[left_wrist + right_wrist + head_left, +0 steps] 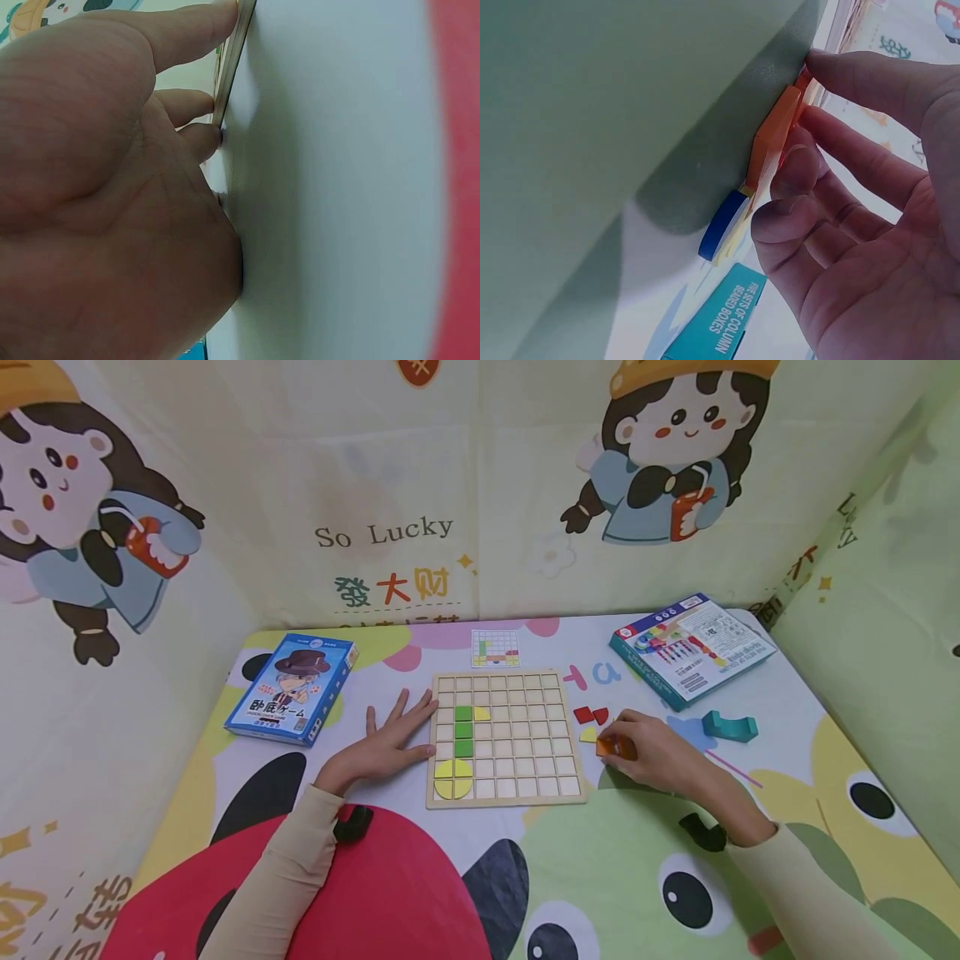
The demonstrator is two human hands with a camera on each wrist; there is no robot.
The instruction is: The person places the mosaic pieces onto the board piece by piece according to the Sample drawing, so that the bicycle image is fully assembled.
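Note:
A wooden grid board (506, 802) lies flat on the table. It carries a column of green square tiles (464, 731), a yellow circle of quarter tiles (453, 778) and one yellow tile (482, 714). My left hand (386, 743) is spread, its thumb and a fingertip at the board's left edge. To the board's right, the thumb and curled fingers of my right hand (651, 750) pinch an orange tile (604, 747) at the tabletop. An orange block (776, 135) and a blue piece (724, 225) show beside those fingers in the right wrist view.
Loose red tiles (583, 716) and a yellow tile (588, 736) lie near the right hand. A pattern card (495, 648) sits behind the board. A blue game box (292, 689) stands left, a teal-edged box (693, 652) right, with a curved teal block (730, 727) before it.

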